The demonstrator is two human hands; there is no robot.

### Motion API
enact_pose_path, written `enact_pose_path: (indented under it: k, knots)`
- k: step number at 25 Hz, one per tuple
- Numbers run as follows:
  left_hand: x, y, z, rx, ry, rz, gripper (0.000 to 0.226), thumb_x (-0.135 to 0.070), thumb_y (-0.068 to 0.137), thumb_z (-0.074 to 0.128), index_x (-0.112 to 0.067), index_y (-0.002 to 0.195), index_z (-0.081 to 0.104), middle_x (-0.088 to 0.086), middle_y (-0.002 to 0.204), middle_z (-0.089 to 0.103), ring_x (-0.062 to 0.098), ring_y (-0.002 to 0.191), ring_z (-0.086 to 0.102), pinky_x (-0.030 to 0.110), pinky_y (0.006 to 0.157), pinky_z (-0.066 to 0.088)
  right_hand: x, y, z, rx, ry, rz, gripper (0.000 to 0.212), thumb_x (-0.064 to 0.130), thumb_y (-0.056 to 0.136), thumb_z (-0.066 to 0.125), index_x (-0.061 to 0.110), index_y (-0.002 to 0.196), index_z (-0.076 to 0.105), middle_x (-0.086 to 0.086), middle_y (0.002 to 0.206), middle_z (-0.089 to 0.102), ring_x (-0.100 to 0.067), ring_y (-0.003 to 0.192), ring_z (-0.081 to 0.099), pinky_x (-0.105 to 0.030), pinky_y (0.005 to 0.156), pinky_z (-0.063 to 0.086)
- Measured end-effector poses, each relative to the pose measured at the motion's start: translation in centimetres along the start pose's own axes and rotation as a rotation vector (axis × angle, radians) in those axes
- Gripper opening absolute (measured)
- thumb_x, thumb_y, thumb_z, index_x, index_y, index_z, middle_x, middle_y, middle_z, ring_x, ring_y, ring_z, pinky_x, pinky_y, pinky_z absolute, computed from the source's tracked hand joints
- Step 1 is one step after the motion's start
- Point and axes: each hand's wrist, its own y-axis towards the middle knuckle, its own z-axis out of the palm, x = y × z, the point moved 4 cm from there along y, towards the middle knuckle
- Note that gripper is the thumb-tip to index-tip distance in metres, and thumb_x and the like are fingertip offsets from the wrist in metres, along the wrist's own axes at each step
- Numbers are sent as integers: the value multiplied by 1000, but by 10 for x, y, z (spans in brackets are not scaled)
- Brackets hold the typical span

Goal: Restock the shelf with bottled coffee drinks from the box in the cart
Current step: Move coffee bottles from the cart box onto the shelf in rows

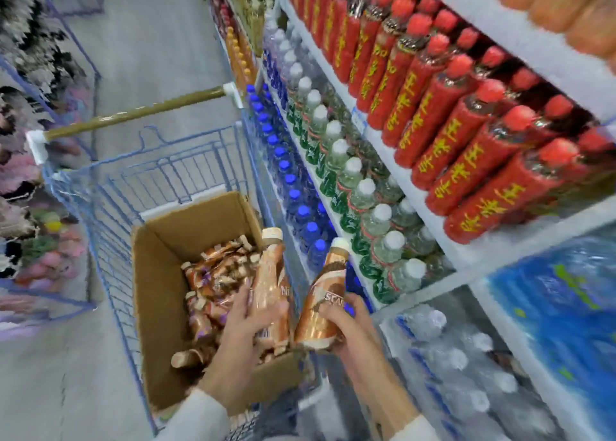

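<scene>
Brown cardboard box, flaps open, sits in the blue wire cart. Inside is a loose jumble of coffee bottles in glossy copper-and-cream wrap w/ pale caps, most on their sides. L hand is over the box, fingers curled round the lower body of the first bottle, cap up and away, top half clear of the grip. R hand wraps the base of the second bottle, just right of the box edge, tilted w/ cap toward the shelf. Bottle bases sit v. close; can't tell if touching. Shelf is white, tiered: round red bottles w/ yellow lettering up top, clear white-capped bottles below, blue-capped bottles lower. Film-wrapped water packs are bottom right.
</scene>
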Motion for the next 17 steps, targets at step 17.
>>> enact_pose_path:
  k: [17]
  knots:
    - [71, -161, 322, 813, 190, 48, 77, -26, 60, 78, 1, 130, 59, 24, 119, 66, 36, 102, 63, 44, 88, 52, 139, -273, -240, -439, 20, -718, 37, 12, 82, 78, 20, 113, 60, 4, 102, 76, -12, 94, 72, -23, 73, 57]
